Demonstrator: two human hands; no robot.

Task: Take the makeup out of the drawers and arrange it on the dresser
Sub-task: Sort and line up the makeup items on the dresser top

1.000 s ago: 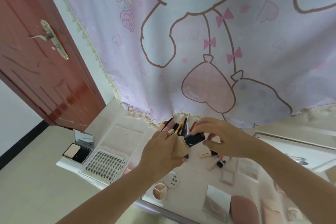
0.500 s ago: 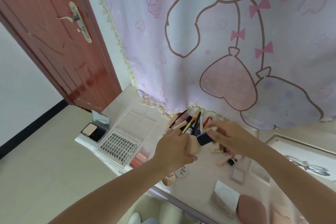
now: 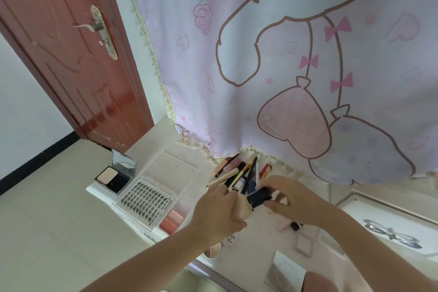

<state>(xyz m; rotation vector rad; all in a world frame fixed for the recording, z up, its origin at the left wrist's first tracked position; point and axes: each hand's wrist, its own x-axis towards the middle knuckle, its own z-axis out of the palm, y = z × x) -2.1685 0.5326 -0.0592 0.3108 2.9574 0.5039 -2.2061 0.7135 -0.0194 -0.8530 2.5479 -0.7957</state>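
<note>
Broadly, the dresser [image 3: 151, 149] runs from lower left to upper right under the cartoon curtain [image 3: 284, 66], its top already carrying an open powder compact [image 3: 116, 176], a clear lash tray [image 3: 147, 201] and, near the front edge, a few small flat cases. Above the middle of that top both hands meet. The left hand [image 3: 218, 211] has its fingers curled round the lower part of a beige pouch [image 3: 241, 208] that holds a bundle of pencils and brushes [image 3: 239, 174]; these fan out up and away from the person, long axes pointing toward the curtain hem, tips just beside it. The right hand [image 3: 286, 199] comes in from the right, its fingers and thumb closed on a dark tube [image 3: 258, 195] at the pouch mouth, touching the bundle's right side. The tube lies roughly crosswise to the pencils, one end toward the pouch, the other inside the right hand's grip. It reads as being either seated into the bundle or drawn from it, I cannot tell which. So the coming move likely turns on this: the tube sits directly between the two hands, and the right hand, which already grips it, must carry it along its own axis while the left steadies the pouch.
</note>
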